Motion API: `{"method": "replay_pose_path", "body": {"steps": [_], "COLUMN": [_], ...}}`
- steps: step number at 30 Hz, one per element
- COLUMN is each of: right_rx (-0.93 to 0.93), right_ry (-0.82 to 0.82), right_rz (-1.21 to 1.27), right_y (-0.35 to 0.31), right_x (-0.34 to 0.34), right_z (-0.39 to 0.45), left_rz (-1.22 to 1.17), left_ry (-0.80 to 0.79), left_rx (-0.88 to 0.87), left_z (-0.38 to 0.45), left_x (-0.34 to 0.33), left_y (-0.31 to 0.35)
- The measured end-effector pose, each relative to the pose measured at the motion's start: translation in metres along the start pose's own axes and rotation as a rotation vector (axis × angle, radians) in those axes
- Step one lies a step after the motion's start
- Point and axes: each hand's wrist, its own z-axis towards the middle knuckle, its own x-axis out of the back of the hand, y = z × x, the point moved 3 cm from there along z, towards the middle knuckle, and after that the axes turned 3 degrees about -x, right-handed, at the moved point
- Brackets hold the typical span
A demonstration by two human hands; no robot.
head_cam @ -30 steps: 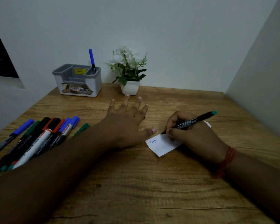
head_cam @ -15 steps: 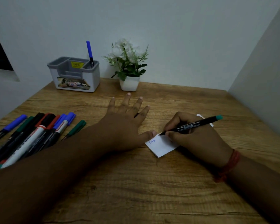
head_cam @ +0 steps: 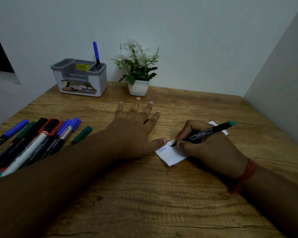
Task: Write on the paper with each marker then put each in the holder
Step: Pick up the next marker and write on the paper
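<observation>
My right hand point(head_cam: 210, 146) grips a black marker with a green end point(head_cam: 212, 130), its tip touching a small white paper point(head_cam: 170, 156) that bears a blue word and the start of a dark stroke. My left hand point(head_cam: 134, 129) lies flat on the wooden table, fingers spread, its thumb pressing the paper's left corner. A grey-and-white holder point(head_cam: 79, 79) stands at the back left with one blue marker point(head_cam: 96, 54) upright in its right compartment. Several markers point(head_cam: 41, 140) in blue, green, black and red lie in a row at the left.
A small potted plant point(head_cam: 138, 71) in a white pot stands right of the holder against the back wall. White walls close the table's back and right sides. My left forearm crosses the near ends of the loose markers.
The marker tip has come down onto the paper right of the blue word and begun a dark stroke. My left hand has stayed flat with its thumb on the paper.
</observation>
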Motion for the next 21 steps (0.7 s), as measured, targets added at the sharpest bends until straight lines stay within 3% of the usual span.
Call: {"method": "replay_pose_path", "body": {"steps": [21], "right_rx": [-0.009], "right_ry": [0.038], "right_rz": [0.025], "right_y": [0.0024], "right_x": [0.0024], "right_z": [0.0010], "left_rz": [0.029], "left_ry": [0.007], "left_rx": [-0.004], "left_z": [0.0022], "left_x": [0.0003], "left_y": [-0.0009]}}
